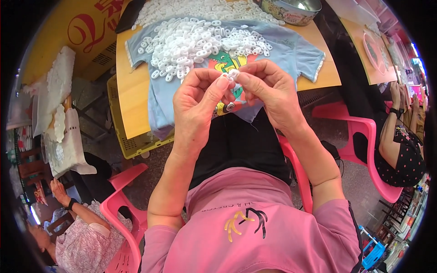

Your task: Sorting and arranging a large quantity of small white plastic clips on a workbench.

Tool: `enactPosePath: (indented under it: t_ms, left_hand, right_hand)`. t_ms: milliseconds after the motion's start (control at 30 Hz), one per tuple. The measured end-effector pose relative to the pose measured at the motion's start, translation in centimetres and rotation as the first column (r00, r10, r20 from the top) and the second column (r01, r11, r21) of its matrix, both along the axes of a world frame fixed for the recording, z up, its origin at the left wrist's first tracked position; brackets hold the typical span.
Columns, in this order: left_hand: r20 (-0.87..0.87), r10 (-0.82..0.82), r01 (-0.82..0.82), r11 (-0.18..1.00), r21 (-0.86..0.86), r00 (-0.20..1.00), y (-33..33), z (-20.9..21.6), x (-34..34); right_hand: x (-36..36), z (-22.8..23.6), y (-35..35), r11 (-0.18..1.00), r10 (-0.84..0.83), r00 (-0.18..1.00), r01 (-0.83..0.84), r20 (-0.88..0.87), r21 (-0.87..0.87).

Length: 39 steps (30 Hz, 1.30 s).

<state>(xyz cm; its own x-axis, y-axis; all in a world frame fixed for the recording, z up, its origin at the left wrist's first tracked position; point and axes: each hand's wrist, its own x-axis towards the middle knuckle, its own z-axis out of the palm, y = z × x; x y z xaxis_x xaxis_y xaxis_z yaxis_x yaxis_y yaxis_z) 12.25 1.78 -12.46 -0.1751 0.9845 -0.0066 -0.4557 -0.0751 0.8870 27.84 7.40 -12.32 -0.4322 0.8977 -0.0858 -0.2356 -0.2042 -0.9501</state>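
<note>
Held up over the near edge of the table, a small white plastic piece (233, 74) sits between my two hands. My left hand (195, 100) pinches its left side with thumb and forefinger. On the other side my right hand (275, 93) grips it the same way, the remaining fingers curled. Fingertips hide most of the piece. Beyond my hands, a heap of white oval plastic pieces with two holes (182, 48) lies on a light blue T-shirt (302, 57) with a cartoon print, spread over the wooden tabletop (133, 113).
More white pieces (177, 10) cover the table's far end, beside a round printed tin (291, 12). Under the left side stands a yellow crate (129, 144). Pink chairs (120, 204) flank me, with a person seated on each side. A pink round tray (373, 52) lies on the right-hand table.
</note>
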Motion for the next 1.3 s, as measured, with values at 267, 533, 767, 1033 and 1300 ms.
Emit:
enactPosePath:
  t_ms: [267,533,767,1033,1300]
  left_hand:
    - [-0.036,0.030,-0.032,0.998,-0.049,0.999,0.2,-0.1,0.5]
    - [-0.037,0.034,-0.036,0.998,-0.050,0.999,0.2,0.1,0.7]
    - [-0.025,0.050,-0.052,0.997,-0.057,0.998,0.1,0.0,0.9]
    - [-0.022,0.059,-0.061,0.996,-0.068,0.998,0.1,0.1,0.7]
    - [-0.017,0.067,-0.068,0.996,-0.061,0.998,0.1,0.2,0.8]
  right_hand:
    - [-0.4,0.3,-0.3,0.980,-0.163,0.986,0.166,-0.043,0.110]
    - [-0.6,0.0,-0.4,0.974,-0.161,0.986,0.166,-0.042,0.154]
    - [-0.9,0.1,-0.7,0.960,-0.199,0.980,0.199,-0.017,0.197]
    - [-1.0,0.0,-0.8,0.951,-0.168,0.986,0.163,-0.006,0.262]
    - [-1.5,0.9,-1.4,0.966,-0.104,0.992,0.118,-0.075,0.228]
